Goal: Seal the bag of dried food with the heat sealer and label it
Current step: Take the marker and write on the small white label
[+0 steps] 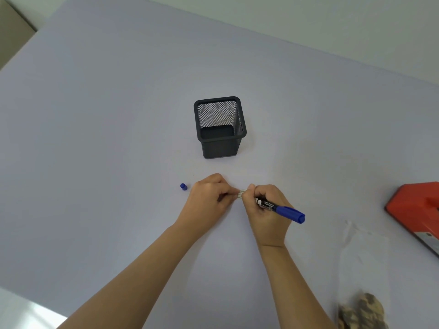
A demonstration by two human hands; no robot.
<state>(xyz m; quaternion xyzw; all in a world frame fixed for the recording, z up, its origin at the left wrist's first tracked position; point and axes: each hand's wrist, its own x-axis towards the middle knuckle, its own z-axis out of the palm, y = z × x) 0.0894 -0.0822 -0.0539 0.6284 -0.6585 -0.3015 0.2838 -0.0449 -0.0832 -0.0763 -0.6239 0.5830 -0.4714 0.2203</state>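
Blue marker (282,208) gripped in the right hand (268,219) meets a small label (241,194) pinched by the left hand (206,198); writing looks underway. Clear bag (363,257) lies near right; sticking the label there probably follows.

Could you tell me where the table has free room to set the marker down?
Bare: the stretch left of the blue cap and mesh holder, and behind the holder. Crowded: the right edge, with heat sealer and bag.
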